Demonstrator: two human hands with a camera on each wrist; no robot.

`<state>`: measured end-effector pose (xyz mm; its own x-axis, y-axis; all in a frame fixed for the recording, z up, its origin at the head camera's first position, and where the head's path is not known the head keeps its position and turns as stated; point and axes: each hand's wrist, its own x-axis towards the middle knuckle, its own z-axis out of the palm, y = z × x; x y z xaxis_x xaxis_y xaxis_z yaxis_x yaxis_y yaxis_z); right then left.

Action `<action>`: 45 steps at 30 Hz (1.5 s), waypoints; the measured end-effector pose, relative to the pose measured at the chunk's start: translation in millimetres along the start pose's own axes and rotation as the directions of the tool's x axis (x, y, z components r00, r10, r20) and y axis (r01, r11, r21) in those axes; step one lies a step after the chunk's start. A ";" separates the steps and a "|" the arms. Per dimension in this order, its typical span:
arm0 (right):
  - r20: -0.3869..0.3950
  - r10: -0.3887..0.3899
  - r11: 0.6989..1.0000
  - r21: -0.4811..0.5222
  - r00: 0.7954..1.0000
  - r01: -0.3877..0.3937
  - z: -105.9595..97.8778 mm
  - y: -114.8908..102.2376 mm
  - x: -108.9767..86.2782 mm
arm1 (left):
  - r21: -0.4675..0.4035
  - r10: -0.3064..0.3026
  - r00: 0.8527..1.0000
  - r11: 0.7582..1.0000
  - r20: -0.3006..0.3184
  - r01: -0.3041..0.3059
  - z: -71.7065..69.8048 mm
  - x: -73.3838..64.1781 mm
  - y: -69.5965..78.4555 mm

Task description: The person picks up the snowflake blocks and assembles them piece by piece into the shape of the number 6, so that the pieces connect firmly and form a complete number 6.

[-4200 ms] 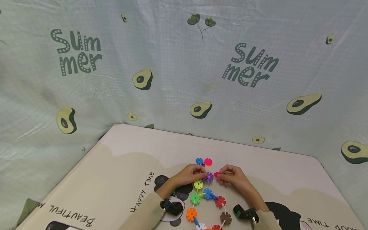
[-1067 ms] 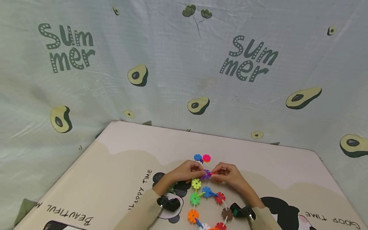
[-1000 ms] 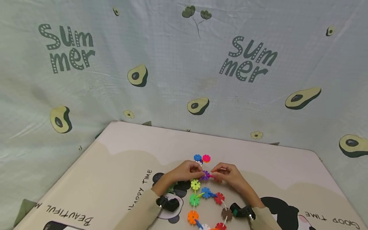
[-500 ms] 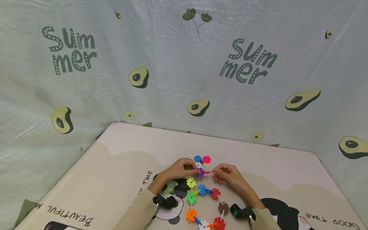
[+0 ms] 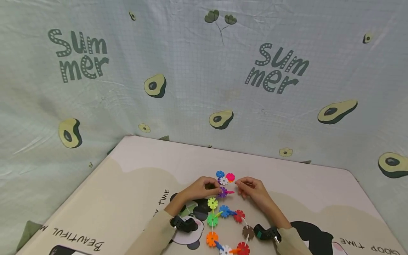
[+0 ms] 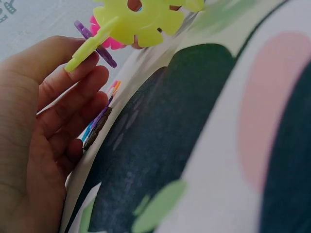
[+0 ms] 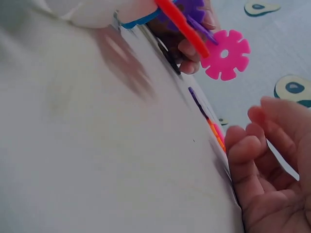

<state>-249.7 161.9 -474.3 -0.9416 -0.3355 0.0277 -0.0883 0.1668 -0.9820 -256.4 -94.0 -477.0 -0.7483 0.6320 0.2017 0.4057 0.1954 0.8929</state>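
Observation:
My left hand (image 5: 199, 188) pinches a purple notched plastic disc (image 5: 223, 192) between thumb and fingers. A pink disc (image 7: 228, 56), seen edge-on in the head view, sticks out from its right side. A yellow disc (image 6: 146, 22) sits close by in the left wrist view. From there a chain of linked discs, among them a green disc (image 5: 212, 220), an orange disc (image 5: 211, 239) and a brown disc (image 5: 248, 232), bends into a ring. My right hand (image 5: 255, 191) holds nothing, its fingers loosely bent beside the small loose pile.
Beyond the hands lie several loose discs: a blue disc (image 5: 220, 174), a pink one (image 5: 231, 176) and a white one (image 5: 224, 181), with purple and orange edges under them. The printed tabletop (image 5: 153, 159) meets an avocado-patterned cloth (image 5: 191, 71) at its far edges.
My right hand has let go of the pink disc, now fixed to the purple one, and has moved toward the loose pile. My left hand has shifted slightly left with the purple disc.

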 end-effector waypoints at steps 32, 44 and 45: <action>0.102 -0.113 0.952 -0.273 0.988 0.137 12.5 -6.4 28.3 | -0.083 0.003 1.000 0.997 0.019 -0.001 -4.0 -2.0 -4.7; 0.123 -0.116 0.899 -0.409 0.986 0.156 17.8 -12.5 35.0 | -0.088 -0.098 0.988 0.990 0.118 0.109 -8.7 -3.5 -0.7; 0.120 -0.113 0.900 -0.409 0.986 0.153 18.1 -13.0 35.0 | -0.082 -0.101 0.987 0.990 0.122 0.111 -8.6 -3.4 -0.6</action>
<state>-275.7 131.1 -464.0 -0.8798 -0.4611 0.1160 -0.3562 0.4776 -0.8031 -258.7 -102.7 -474.8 -0.7159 0.6957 0.0600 0.2751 0.2021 0.9399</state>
